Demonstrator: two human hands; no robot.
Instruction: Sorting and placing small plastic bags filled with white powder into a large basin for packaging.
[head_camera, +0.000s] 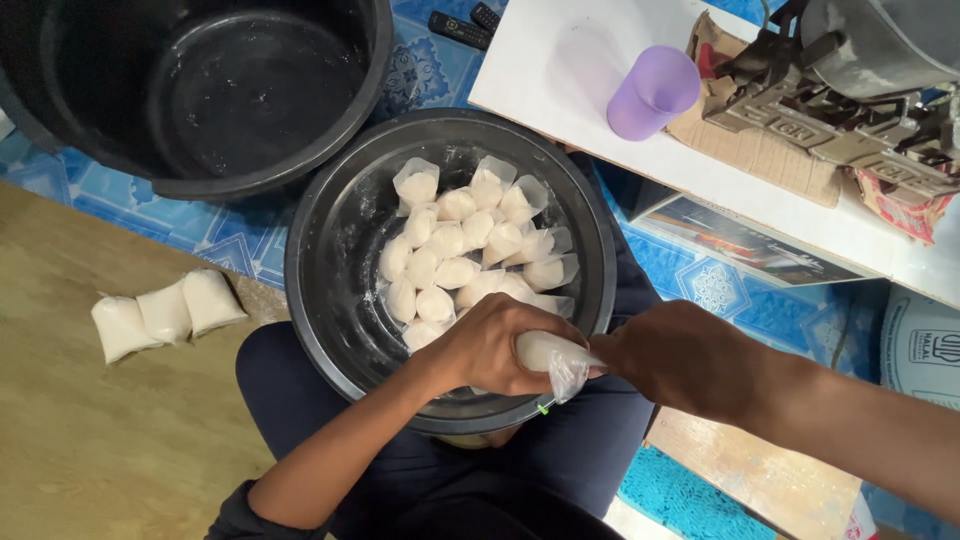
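The person sits with a black basin (330, 300) on the lap, both hands meeting over its rim at about five o'clock. The left hand (490, 348) is wrapped around a small white filled plastic pouch (545, 350), fingers closed on its body. The right hand (690, 358) is pinched tight on the pouch's clear neck (570, 375), though its fingertips are tucked out of sight behind the plastic, so exactly how they bite I can't make out. Something small and green (545, 406) hangs just below the neck; too tiny to identify.

Inside the basin, from the centre up toward one o'clock, lies a heap of similar filled pouches (465, 250); the lowest ones are hidden beneath the left hand.

At nine o'clock of the basin, on the wooden floor, three more pouches (165, 312) lie side by side, touching. At eleven o'clock stands a big black tub (200, 90), its top cut off by the frame. At two o'clock a purple cup (652, 92) stands on a white board (560, 60), beside a metal machine (850, 90) that is only partly in view.
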